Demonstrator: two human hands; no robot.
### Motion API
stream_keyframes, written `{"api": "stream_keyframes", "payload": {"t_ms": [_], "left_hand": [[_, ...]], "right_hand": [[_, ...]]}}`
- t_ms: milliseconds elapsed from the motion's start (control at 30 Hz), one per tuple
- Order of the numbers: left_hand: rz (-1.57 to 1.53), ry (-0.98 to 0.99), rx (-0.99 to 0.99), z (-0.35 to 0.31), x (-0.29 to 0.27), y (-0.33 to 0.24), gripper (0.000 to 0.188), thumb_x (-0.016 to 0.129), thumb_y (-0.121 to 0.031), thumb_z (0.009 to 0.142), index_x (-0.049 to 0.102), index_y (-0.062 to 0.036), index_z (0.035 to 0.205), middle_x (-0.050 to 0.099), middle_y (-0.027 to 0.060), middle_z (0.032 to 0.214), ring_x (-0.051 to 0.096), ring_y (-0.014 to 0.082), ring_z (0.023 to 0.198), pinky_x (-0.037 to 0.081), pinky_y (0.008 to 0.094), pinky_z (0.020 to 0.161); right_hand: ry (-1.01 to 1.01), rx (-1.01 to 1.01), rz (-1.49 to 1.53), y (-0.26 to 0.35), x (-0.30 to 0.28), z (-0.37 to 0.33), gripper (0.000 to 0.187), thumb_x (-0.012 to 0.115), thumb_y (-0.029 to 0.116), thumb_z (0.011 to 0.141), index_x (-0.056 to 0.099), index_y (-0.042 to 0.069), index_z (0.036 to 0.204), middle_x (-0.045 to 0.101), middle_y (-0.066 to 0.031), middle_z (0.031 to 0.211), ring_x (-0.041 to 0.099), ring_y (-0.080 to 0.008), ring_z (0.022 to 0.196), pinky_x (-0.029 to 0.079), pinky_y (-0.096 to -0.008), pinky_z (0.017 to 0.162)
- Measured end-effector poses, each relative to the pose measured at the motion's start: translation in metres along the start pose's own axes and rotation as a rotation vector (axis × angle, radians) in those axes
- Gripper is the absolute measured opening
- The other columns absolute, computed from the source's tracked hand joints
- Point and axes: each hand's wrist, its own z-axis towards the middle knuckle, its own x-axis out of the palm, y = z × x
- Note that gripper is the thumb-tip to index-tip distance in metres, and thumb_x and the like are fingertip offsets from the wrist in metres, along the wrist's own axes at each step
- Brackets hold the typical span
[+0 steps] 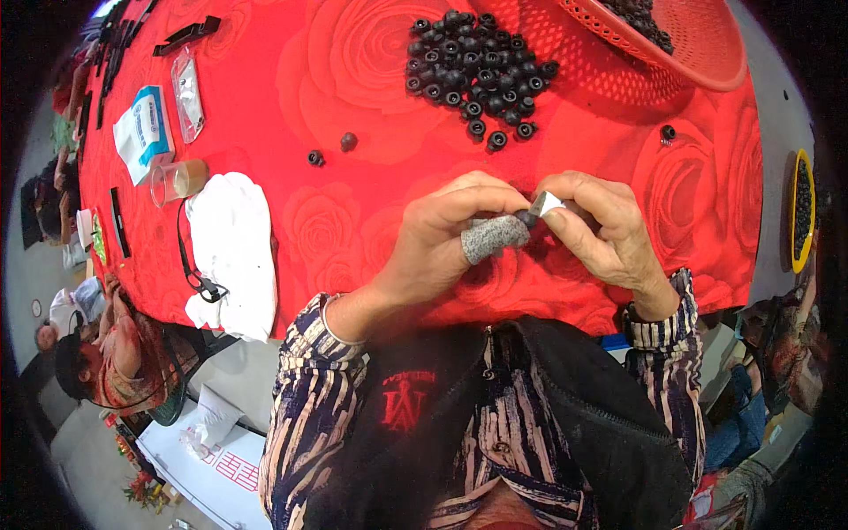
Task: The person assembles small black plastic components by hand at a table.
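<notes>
My left hand (442,234) wears a grey knitted cot on the thumb (493,237) and pinches a small black rubber piece (526,217) at the fingertips. My right hand (601,230) holds a small silver blade (549,204) against that piece. Both hands meet just above the red rose-patterned tablecloth (353,203), close to my body. A heap of several black rubber rings (477,71) lies farther back on the cloth. Two stray black pieces (331,150) sit to the left of the heap, and one more piece (668,132) lies to the right.
A red plastic basket (698,44) with black pieces stands at the back right. A white cloth (231,252), a clear cup (177,181), a white-and-blue packet (146,132) and a clear bag (187,93) lie left. A yellow-rimmed bowl (802,212) sits at the right. Another person (97,353) sits lower left.
</notes>
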Motion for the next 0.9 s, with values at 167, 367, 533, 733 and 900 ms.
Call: {"api": "stream_keyframes", "payload": {"t_ms": [167, 367, 533, 733, 900], "left_hand": [[-0.003, 0.003, 0.002, 0.0001, -0.0027, 0.0030, 0.019, 0.062, -0.005, 0.079, 0.060, -0.0014, 0.098, 0.057, 0.0064, 0.091, 0.056, 0.0122, 0.082, 0.045, 0.0237, 0.069], [-0.020, -0.005, -0.031, 0.0010, -0.0015, 0.0021, 0.020, 0.063, -0.006, 0.080, 0.061, -0.0021, 0.099, 0.058, 0.0059, 0.091, 0.056, 0.0113, 0.082, 0.045, 0.0234, 0.068], [-0.004, 0.000, -0.013, 0.0010, -0.0021, 0.0048, 0.020, 0.063, -0.007, 0.079, 0.061, -0.0021, 0.099, 0.058, 0.0055, 0.090, 0.056, 0.0109, 0.081, 0.045, 0.0230, 0.067], [-0.064, 0.011, -0.046, 0.0008, -0.0008, 0.0037, 0.019, 0.061, -0.005, 0.081, 0.061, -0.0011, 0.100, 0.057, 0.0054, 0.093, 0.056, 0.0097, 0.079, 0.047, 0.0216, 0.063], [-0.099, 0.023, -0.081, 0.0022, 0.0009, 0.0008, 0.019, 0.059, -0.004, 0.082, 0.060, -0.0007, 0.101, 0.056, 0.0053, 0.093, 0.056, 0.0090, 0.078, 0.047, 0.0208, 0.062]], "right_hand": [[-0.009, 0.009, -0.019, -0.0024, 0.0009, 0.0009, 0.013, 0.057, 0.004, 0.080, 0.058, -0.003, 0.090, 0.059, -0.0111, 0.075, 0.059, -0.0201, 0.063, 0.044, -0.0283, 0.056], [0.008, 0.029, -0.013, 0.0002, -0.0017, 0.0015, 0.011, 0.057, 0.005, 0.081, 0.058, -0.003, 0.088, 0.059, -0.0105, 0.073, 0.059, -0.0191, 0.063, 0.044, -0.0280, 0.055], [0.000, 0.037, -0.015, 0.0000, -0.0005, 0.0011, 0.011, 0.057, 0.005, 0.081, 0.058, -0.003, 0.088, 0.058, -0.0101, 0.072, 0.058, -0.0182, 0.062, 0.044, -0.0276, 0.054], [0.009, 0.016, -0.030, -0.0007, -0.0018, 0.0008, 0.011, 0.057, 0.006, 0.081, 0.057, -0.002, 0.089, 0.057, -0.0097, 0.070, 0.057, -0.0175, 0.059, 0.042, -0.0275, 0.052], [0.020, 0.028, -0.016, -0.0001, -0.0034, 0.0009, 0.012, 0.056, 0.005, 0.081, 0.057, -0.003, 0.090, 0.057, -0.0098, 0.070, 0.056, -0.0175, 0.058, 0.041, -0.0277, 0.052]]}}
